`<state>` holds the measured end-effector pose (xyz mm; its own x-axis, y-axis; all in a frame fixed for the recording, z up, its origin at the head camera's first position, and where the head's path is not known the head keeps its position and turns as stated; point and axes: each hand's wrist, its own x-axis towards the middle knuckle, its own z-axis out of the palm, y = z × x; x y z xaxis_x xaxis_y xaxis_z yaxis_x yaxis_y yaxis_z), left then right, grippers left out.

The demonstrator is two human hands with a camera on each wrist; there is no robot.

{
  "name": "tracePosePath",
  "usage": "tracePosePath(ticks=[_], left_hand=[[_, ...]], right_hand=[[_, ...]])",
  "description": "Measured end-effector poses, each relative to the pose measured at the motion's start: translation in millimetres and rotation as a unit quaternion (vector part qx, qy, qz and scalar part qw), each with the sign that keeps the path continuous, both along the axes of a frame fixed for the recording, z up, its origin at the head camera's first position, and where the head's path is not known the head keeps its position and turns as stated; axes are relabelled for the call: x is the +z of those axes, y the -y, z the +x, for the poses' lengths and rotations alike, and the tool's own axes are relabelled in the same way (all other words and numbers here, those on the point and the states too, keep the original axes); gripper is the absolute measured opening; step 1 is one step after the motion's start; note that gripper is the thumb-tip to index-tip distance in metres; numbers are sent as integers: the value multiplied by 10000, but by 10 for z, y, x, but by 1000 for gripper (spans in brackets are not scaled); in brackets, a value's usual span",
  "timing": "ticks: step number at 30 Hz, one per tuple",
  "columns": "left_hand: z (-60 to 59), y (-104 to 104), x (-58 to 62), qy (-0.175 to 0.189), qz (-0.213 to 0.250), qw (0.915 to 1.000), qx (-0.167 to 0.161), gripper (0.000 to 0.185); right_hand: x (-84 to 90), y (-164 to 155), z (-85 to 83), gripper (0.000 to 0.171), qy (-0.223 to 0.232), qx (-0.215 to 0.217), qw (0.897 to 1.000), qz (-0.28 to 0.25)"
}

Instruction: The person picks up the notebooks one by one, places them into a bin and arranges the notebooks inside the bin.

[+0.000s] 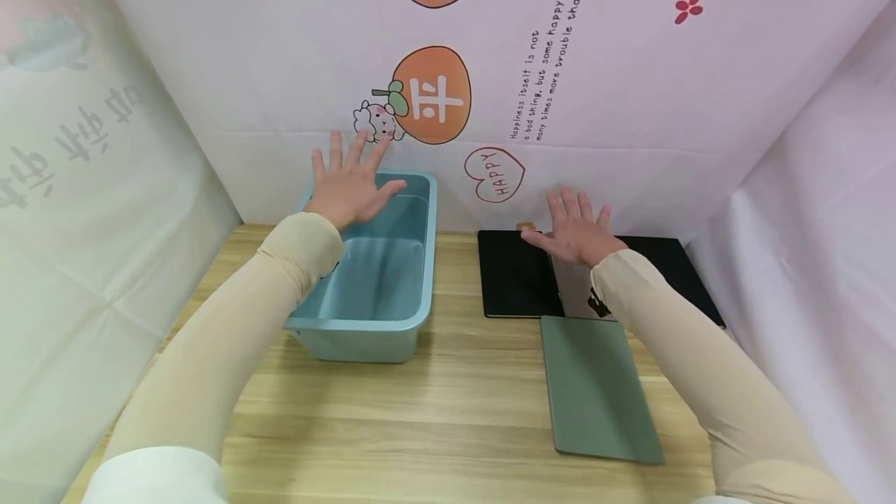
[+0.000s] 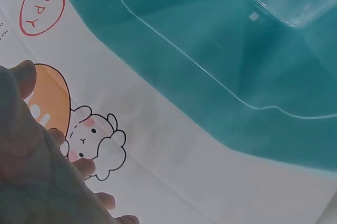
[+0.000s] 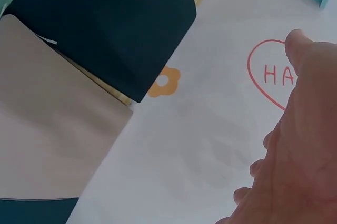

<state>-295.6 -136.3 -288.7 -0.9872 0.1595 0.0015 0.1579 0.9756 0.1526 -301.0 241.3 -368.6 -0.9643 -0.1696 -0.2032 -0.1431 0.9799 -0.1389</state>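
My left hand (image 1: 348, 187) hovers with fingers spread and straight above the far end of a light blue plastic bin (image 1: 428, 255); it holds nothing. The left wrist view shows that hand's edge (image 2: 31, 171) beside the bin's teal wall (image 2: 237, 50). My right hand (image 1: 577, 230) is also spread flat and empty, above a black pad (image 1: 514, 274) and a tan pad (image 1: 574, 290) at the back right. In the right wrist view the right hand (image 3: 300, 145) shows against the backdrop, with the black pad (image 3: 105, 24) and tan pad (image 3: 47, 129) below.
A green pad (image 1: 598, 387) lies nearer me on the wooden table (image 1: 455, 411). Another black pad (image 1: 675, 267) sits at the far right. A printed white backdrop (image 1: 630, 99) closes off the back and both sides.
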Motion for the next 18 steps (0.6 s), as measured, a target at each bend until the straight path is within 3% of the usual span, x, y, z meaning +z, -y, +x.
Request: tracePosePath(ticks=[6, 12, 18], left_hand=[[5, 92, 8, -137, -30, 9999, -81, 80], [10, 222, 16, -417, 16, 9983, -400, 77], [14, 378, 22, -541, 89, 9972, -500, 76]], right_hand=[[-115, -49, -6, 107, 128, 22, 9999, -11], [-258, -142, -57, 117, 468, -13, 9987, -197], [-348, -167, -25, 116, 478, 44, 9985, -279]])
